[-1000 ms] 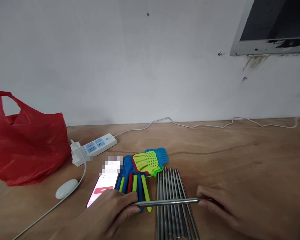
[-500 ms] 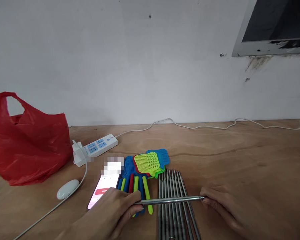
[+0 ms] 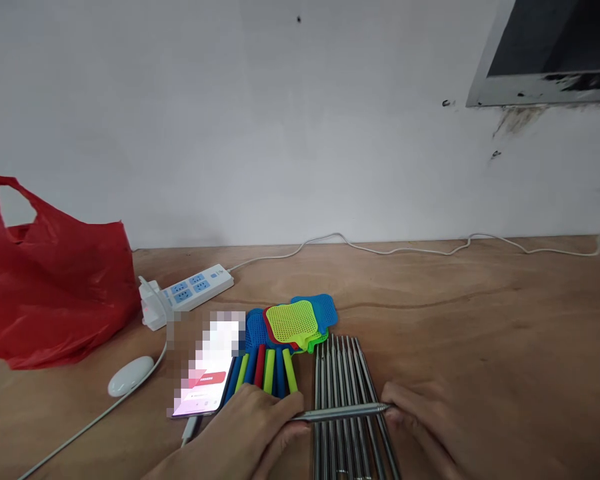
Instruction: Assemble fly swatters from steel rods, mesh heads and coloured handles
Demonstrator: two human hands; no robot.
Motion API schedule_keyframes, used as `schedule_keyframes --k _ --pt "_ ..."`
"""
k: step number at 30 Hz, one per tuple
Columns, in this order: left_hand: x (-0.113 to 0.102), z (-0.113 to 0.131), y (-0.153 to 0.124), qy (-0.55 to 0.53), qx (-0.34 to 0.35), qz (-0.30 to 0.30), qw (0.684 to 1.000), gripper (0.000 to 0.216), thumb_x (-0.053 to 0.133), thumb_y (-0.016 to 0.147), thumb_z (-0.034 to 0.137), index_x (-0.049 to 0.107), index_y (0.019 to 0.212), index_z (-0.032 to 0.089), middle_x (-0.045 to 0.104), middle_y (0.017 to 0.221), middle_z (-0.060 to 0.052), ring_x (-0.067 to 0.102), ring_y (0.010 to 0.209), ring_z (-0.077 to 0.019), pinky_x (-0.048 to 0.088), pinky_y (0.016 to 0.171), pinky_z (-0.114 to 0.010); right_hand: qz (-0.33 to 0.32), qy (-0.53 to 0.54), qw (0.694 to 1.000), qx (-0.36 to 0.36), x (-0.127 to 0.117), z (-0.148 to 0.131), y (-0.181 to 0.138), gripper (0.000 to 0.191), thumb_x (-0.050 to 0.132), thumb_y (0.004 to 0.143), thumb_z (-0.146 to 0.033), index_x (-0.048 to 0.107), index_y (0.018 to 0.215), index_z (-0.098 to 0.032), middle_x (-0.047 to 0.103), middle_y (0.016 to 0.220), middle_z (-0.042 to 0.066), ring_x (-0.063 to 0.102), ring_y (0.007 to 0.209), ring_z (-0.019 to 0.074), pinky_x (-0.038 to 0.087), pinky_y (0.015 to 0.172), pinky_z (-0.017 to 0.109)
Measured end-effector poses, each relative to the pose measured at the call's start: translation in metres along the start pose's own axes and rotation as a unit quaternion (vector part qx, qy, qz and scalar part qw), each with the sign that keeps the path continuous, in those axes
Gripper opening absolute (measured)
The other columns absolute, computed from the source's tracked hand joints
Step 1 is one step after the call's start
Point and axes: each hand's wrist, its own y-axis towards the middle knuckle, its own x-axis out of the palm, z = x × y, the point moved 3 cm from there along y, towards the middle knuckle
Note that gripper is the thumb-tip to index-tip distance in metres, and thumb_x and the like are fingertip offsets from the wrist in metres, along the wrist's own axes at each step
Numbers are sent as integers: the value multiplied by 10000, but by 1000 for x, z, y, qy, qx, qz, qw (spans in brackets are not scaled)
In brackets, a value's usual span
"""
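The row of rods [image 3: 337, 380] and the rod [image 3: 343, 413] over it look smooth, glossy metal; left of the row, plastic handles [image 3: 289, 370] look matt; beneath the row, the tabletop [image 3: 480, 320] is grained wood.

A red plastic bag [image 3: 65, 293] sits on the bench [image 3: 480, 313] beside a white power strip [image 3: 211, 291]; a lit phone [image 3: 207, 390] lies nearby.

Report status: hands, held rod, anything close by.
Left hand and right hand hold metal rod between them. Rod crosswise over row of rods. Colored handles close, partly covered by left hand.
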Motion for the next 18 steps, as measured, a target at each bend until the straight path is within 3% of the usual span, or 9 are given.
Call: schedule_keyframes --k 3,6,10,15,18 --pt "4 -1 7 8 -13 10 1000 448 149 1092 384 519 897 225 666 718 -21 596 580 -197 358 537 -277 6 65 998 16 -5 4 11 347 345 1039 -360 626 867 -252 680 746 4 637 662 164 486 610 269" --pt "6 -2 14 -10 -24 14 1000 429 181 1093 388 503 867 219 655 718 -15 583 569 -193 328 516 -277 54 189 979 48 -7 17 20 333 432 1009 -438 695 938 -247 698 743 15 650 696 180 515 648 291" --pt "1 -1 18 -57 -4 13 998 298 325 1077 373 527 930 211 664 849 -21 620 703 -195 408 610 -272 105 366 913 144 2 40 28 329 678 850 -532 742 937 -221 713 700 26 621 592 168 507 528 273" --pt "-2 -2 19 -49 37 42 997 153 414 1024 214 561 1064 216 643 932 -32 594 858 -218 450 802 -329 204 519 803 210 1 51 41 378 730 790 -572 665 809 -200 702 737 45 571 537 130 444 419 219" --pt "4 -5 19 -36 49 30 998 281 446 904 51 570 1086 224 641 985 -36 579 926 -225 423 916 -367 221 544 778 225 -2 55 52 401 749 770 -570 598 776 -199 658 653 3 455 425 76 381 365 191"
